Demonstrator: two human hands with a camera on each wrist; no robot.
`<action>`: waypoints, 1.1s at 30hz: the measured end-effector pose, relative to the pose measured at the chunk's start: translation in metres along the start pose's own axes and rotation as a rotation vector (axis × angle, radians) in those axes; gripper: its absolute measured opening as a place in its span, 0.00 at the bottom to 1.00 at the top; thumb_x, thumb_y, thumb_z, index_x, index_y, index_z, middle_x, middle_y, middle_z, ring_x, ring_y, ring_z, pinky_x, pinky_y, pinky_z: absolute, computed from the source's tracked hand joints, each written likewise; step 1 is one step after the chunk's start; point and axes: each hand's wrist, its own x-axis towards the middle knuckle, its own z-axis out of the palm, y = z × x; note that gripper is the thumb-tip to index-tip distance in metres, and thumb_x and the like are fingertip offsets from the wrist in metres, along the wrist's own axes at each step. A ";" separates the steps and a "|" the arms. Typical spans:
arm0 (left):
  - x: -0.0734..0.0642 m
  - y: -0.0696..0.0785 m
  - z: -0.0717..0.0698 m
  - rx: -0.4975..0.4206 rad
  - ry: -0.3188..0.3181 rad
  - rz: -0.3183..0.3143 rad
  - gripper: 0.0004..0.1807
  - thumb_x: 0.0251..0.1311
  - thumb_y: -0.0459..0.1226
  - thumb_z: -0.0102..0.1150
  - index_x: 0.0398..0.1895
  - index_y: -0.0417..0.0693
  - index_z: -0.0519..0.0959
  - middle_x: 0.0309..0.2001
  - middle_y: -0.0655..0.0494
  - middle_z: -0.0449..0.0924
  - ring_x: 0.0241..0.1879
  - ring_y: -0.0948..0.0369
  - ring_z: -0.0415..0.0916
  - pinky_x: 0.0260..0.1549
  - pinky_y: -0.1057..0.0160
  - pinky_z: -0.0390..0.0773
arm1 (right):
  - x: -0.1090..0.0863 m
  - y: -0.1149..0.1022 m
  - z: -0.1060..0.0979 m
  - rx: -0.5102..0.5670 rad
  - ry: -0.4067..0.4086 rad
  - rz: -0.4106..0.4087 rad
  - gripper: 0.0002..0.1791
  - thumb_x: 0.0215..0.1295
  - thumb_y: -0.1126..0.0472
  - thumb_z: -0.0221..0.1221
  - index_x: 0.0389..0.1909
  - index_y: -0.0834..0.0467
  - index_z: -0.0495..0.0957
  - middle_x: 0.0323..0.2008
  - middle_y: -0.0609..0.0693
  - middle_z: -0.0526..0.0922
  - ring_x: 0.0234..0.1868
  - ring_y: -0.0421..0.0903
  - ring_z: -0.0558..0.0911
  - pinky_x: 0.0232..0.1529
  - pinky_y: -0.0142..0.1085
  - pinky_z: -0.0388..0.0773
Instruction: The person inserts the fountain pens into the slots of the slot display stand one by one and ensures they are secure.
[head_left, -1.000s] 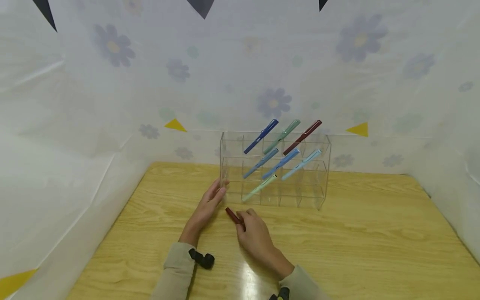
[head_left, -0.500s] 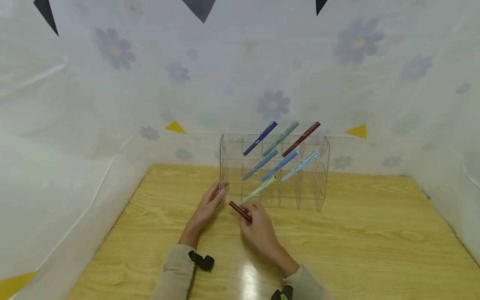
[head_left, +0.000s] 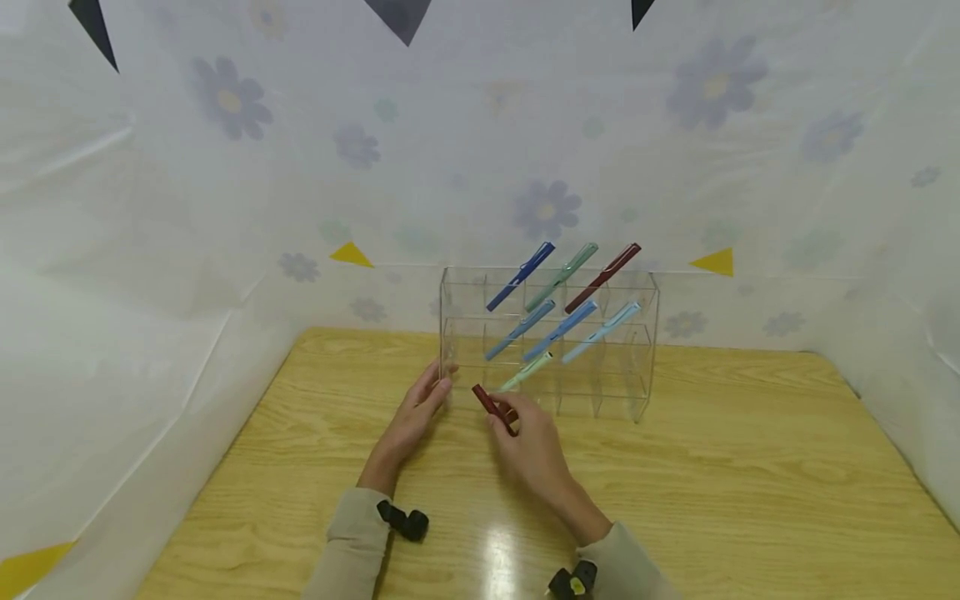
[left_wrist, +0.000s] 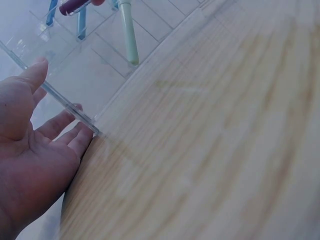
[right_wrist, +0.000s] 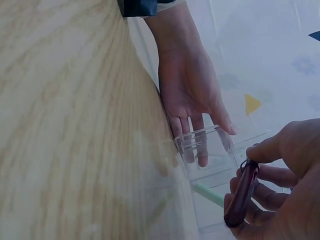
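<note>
My right hand (head_left: 536, 446) pinches a dark red pen (head_left: 491, 407) just in front of a clear acrylic pen rack (head_left: 651, 350). In the right wrist view, the thumb and curled fingers hold this pen, whose clip shows near the thumb. My left hand (head_left: 408, 417) rests against the rack's left side; its thumb touches the edge and its fingers extend fairly straight behind the panel, as the left wrist view shows. A pale green pen (head_left: 527, 372) slants in the lowest tier, its lower end hidden behind the right hand in the head view.
The top tier holds a dark blue pen (head_left: 521, 277), a green pen (head_left: 562, 277) and another dark red pen (head_left: 603, 278). Below lie a grey-blue pen (head_left: 521, 330), a blue pen (head_left: 561, 331) and a light blue pen (head_left: 602, 332). Wood-grain table (head_left: 712, 483) surrounds the rack.
My right hand has carried the dark red pen up and rightward, closer to the rack's lowest tier. The left hand keeps its place on the rack's side.
</note>
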 end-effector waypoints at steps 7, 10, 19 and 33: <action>0.000 0.001 0.000 0.002 0.002 0.003 0.30 0.82 0.46 0.45 0.83 0.62 0.54 0.76 0.47 0.61 0.77 0.48 0.55 0.72 0.38 0.56 | 0.006 0.000 -0.010 0.017 -0.006 -0.010 0.15 0.65 0.70 0.67 0.52 0.60 0.85 0.36 0.51 0.87 0.35 0.45 0.84 0.31 0.32 0.82; 0.000 0.001 -0.001 0.010 -0.003 0.009 0.30 0.82 0.46 0.44 0.83 0.61 0.54 0.76 0.46 0.61 0.77 0.47 0.54 0.71 0.37 0.56 | 0.008 -0.001 -0.015 0.027 -0.013 -0.010 0.17 0.64 0.71 0.67 0.54 0.61 0.84 0.36 0.52 0.87 0.35 0.46 0.86 0.32 0.33 0.83; 0.001 0.002 -0.001 0.000 -0.006 0.023 0.30 0.83 0.44 0.44 0.83 0.60 0.54 0.76 0.43 0.60 0.77 0.46 0.54 0.72 0.38 0.55 | 0.012 -0.003 -0.034 0.117 -0.028 0.031 0.28 0.66 0.71 0.66 0.66 0.54 0.76 0.41 0.54 0.86 0.35 0.49 0.87 0.29 0.37 0.85; 0.000 -0.002 0.000 0.000 -0.003 0.018 0.30 0.82 0.45 0.44 0.83 0.57 0.54 0.77 0.45 0.61 0.77 0.46 0.55 0.71 0.38 0.56 | 0.019 0.004 -0.062 0.141 0.016 0.023 0.29 0.70 0.68 0.64 0.69 0.51 0.71 0.43 0.57 0.86 0.39 0.51 0.87 0.35 0.38 0.85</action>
